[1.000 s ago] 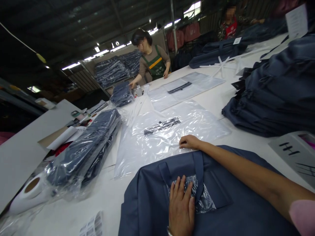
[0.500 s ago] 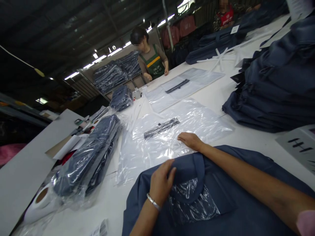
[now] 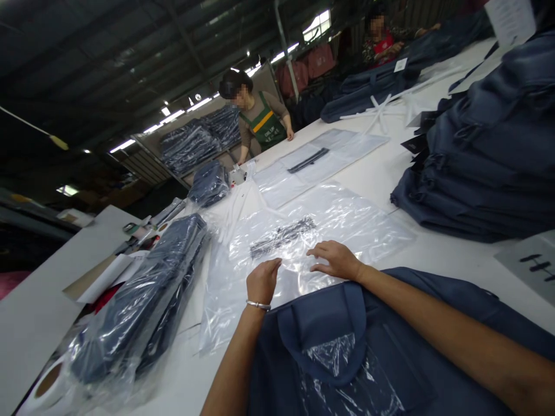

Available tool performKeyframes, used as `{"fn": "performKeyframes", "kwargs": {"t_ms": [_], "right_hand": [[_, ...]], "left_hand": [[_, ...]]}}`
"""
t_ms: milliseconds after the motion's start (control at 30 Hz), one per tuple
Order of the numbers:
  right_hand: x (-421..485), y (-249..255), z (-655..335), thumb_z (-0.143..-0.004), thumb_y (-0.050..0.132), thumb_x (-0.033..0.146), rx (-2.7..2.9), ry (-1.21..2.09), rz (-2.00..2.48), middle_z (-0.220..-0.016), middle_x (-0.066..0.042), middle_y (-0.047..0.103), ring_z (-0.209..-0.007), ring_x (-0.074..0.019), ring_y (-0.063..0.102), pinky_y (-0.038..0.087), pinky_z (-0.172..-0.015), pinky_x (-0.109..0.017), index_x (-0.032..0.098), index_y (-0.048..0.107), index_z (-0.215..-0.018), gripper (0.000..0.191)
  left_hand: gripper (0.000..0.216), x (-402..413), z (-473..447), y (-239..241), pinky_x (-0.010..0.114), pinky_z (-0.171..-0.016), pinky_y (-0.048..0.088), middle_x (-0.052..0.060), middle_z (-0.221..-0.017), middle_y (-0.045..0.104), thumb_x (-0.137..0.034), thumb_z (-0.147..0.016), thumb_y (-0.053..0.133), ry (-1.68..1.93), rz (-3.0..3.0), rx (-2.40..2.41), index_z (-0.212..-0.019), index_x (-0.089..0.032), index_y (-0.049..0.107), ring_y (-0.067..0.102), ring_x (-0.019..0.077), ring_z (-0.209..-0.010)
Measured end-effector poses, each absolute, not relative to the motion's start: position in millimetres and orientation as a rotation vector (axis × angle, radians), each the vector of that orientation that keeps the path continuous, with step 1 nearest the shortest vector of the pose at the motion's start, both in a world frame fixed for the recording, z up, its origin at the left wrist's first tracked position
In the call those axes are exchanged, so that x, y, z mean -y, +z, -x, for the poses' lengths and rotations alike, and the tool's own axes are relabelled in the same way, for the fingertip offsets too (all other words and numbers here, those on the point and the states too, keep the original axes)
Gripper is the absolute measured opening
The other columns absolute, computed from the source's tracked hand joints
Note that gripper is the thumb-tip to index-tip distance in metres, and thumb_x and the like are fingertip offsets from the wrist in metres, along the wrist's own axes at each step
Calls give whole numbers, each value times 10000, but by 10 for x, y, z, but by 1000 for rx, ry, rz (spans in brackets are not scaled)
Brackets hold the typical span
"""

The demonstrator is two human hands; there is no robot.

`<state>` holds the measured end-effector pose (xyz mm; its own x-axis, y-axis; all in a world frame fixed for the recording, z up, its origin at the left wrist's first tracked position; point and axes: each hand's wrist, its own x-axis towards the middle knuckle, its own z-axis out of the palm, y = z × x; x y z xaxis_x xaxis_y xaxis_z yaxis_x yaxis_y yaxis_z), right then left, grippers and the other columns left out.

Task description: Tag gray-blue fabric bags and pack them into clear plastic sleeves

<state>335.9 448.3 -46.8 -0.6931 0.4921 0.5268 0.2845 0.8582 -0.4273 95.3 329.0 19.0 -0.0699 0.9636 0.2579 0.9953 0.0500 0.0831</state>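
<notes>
Wrapped stack: left of the frame, navy bags point(image 3: 143, 300) in shiny clear plastic, lying on the white desk point(image 3: 375, 170).
Small bundle: more wrapped navy stuff point(image 3: 209, 184), left of centre and further back.
Left hand: the left hand point(image 3: 262, 281), just below centre, has thumb and fingers pressed together over the plastic; can't tell if it's actually pinching any.
Co-worker: person in a green apron point(image 3: 266, 124), upper middle, across the desk.
Clear plastic: the big crinkly sheet point(image 3: 347, 214), mid-frame, dark strip showing on it.
Right hand: the right hand point(image 3: 338, 261), right of centre, fingers curled, thumb apart from them, right at the plastic. Contact's hard to call.
Navy bag: the big one point(image 3: 416, 370), bottom centre to lower right, handle loop up top, right forearm across it.
Bag pile: heaped navy bags point(image 3: 489, 156), right side.
</notes>
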Motion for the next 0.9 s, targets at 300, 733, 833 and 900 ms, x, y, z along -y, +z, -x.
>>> {"fn": "performKeyframes", "kwargs": {"t_ms": [300, 733, 833, 900], "right_hand": [[-4478, -432, -3397, -1008, 428, 381, 2334, 343, 563, -939, -81, 706, -895, -214, 608, 419, -834, -343, 220, 706, -1015, 321], [-4907, -535, -3865, -843, 619, 142, 2479, 72, 1042, -1097, -105, 671, -992, -272, 580, 456, -828, -370, 221, 703, -1099, 281], [-4995, -561, -4025, -904, 521, 176, 2379, 143, 1156, -1033, -81, 699, -954, -250, 611, 481, -805, -351, 235, 734, -1006, 244], [-5003, -524, -4089, -944, 461, 237, 2212, 206, 1185, -1050, -58, 706, -972, -233, 629, 493, -820, -341, 245, 721, -1030, 274]], "left_hand": [[678, -3233, -1158, 232, 395, -992, 465, 94, -1284, 623, -431, -873, 602, -367, 2329, 1928, -1468, -244, 335, 580, 243, -1157], [335, -2803, -194, 122, 416, -904, 504, 115, -1148, 675, -261, -934, 415, -337, 1816, 2203, -1168, -200, 648, 607, 270, -1045], [314, -2672, -97, 52, 377, -858, 534, 83, -1107, 704, -331, -931, 438, -452, 1795, 2281, -1103, -227, 679, 651, 241, -990], [316, -2651, -103, 3, 351, -860, 546, 57, -1090, 724, -364, -934, 437, -579, 1792, 2317, -1079, -235, 687, 677, 213, -967]]}}
